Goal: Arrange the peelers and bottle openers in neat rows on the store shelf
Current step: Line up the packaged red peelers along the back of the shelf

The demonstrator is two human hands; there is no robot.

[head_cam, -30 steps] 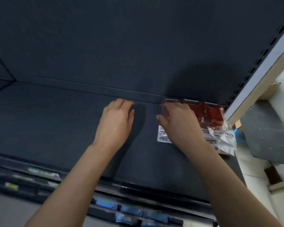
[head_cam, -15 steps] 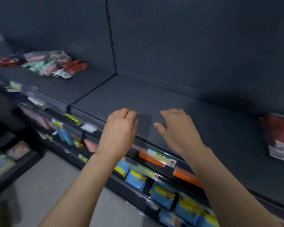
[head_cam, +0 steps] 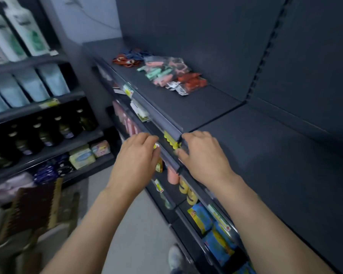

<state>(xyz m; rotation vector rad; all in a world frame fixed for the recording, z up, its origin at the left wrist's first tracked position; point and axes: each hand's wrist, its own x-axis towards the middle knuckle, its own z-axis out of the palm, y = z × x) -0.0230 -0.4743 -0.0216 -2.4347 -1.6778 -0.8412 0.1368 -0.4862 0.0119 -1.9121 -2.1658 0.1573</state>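
Shelf (head_cam: 246,155) seen as smooth, matt, dark-painted metal, packaged utensils (head_cam: 166,74) wrapped in clear glossy plastic film, price rail (head_cam: 156,115) fronted by shiny transparent plastic, paper labels (head_cam: 139,111) tucked behind it, white bottles (head_cam: 22,26) shown as smooth plastic, dark bottles (head_cam: 44,131) as glossy glass

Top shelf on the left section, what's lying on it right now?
On the shelf lies a loose heap of bagged kitchen tools: red and blue pieces at the far end, mint and pink ones in the middle, red packs nearest. Anything beneath the heap is covered.
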